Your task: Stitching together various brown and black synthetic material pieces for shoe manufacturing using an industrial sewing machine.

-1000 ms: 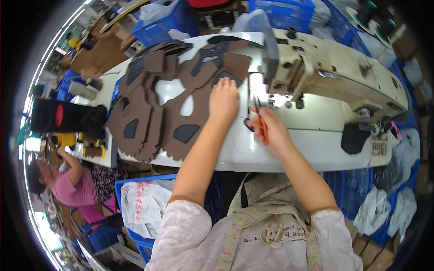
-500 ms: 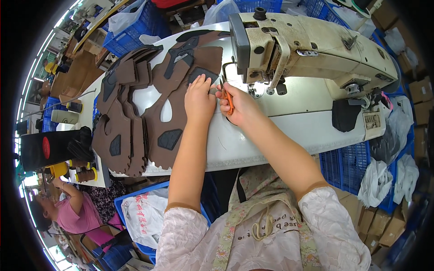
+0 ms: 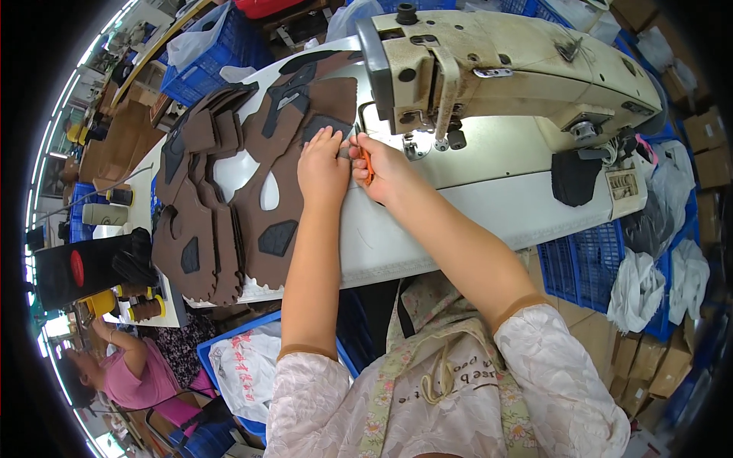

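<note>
My left hand (image 3: 321, 169) lies with its fingers stretched over a brown fabric piece (image 3: 336, 93), at the edge of a dark patch (image 3: 322, 125) on it. Close against its thumb, my right hand (image 3: 384, 169) is closed around an orange-handled cutting tool that looks like thread snips (image 3: 367, 166). The tips of the tool are small and partly hidden by my fingers, beside the fabric edge. More brown pieces with dark patches are stacked in layers (image 3: 200, 229) to the left. To the right of my hands stands a beige sewing machine (image 3: 496, 72).
White worktable (image 3: 427, 240) under the machine and fabric. A black cloth (image 3: 574, 177) hangs by the machine's right end. Blue crates (image 3: 580, 263) stand below on the right and at the back left (image 3: 221, 65). A person in pink (image 3: 141, 370) sits at lower left.
The whole view has shifted, so the table and machine appear a little further left. Both hands keep about the same place on the fabric, and the snips stay in my right hand.
</note>
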Demonstrator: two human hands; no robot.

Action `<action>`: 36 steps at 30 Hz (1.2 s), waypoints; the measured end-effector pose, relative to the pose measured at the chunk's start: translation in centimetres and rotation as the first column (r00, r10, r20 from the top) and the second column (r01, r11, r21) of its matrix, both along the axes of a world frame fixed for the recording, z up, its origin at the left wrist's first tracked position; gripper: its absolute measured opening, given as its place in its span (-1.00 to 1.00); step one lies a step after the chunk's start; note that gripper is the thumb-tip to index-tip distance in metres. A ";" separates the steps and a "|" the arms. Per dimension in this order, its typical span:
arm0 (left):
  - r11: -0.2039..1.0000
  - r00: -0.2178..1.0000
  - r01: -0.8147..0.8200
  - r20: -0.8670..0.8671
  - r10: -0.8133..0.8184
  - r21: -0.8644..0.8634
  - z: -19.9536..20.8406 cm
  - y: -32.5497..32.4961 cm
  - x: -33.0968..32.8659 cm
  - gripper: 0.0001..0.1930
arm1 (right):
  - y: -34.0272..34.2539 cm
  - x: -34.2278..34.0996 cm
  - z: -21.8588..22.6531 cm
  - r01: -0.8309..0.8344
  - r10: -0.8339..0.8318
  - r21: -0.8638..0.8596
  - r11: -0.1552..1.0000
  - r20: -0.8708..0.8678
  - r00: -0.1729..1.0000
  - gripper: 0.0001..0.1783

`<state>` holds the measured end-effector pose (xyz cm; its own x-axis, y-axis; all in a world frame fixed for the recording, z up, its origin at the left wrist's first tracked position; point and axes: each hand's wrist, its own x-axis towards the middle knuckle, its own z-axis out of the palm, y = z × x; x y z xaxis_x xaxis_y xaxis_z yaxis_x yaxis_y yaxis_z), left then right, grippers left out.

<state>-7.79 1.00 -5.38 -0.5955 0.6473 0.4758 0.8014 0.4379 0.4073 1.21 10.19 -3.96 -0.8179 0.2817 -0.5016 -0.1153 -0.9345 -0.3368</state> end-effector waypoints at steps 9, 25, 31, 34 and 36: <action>1.000 1.000 0.003 0.012 -0.003 0.006 -0.1 0.2 0.0 -0.71 | -2.3 14.7 1.5 -0.234 0.262 0.571 0.787 0.035 0.964 -0.67; 0.991 1.000 -0.013 0.023 0.016 -0.133 -0.8 -0.2 -1.0 -0.66 | 26.4 44.8 -0.3 -0.601 -0.716 0.661 -0.449 0.137 0.684 -0.72; 0.983 0.999 0.020 0.044 -0.012 -0.185 0.8 0.0 0.1 -0.66 | 32.1 44.6 3.0 -0.532 -0.808 0.838 0.120 0.394 0.438 -0.72; 0.983 0.997 0.024 0.072 -0.012 -0.180 1.4 -0.5 0.2 -0.67 | 39.1 42.4 2.1 -0.652 -0.938 0.757 -0.047 0.190 0.288 -0.61; 0.984 0.996 -0.018 0.088 0.034 -0.178 2.0 -0.5 0.9 -0.68 | 43.5 41.0 -0.3 -0.736 -0.958 0.659 -0.153 0.084 0.274 -0.50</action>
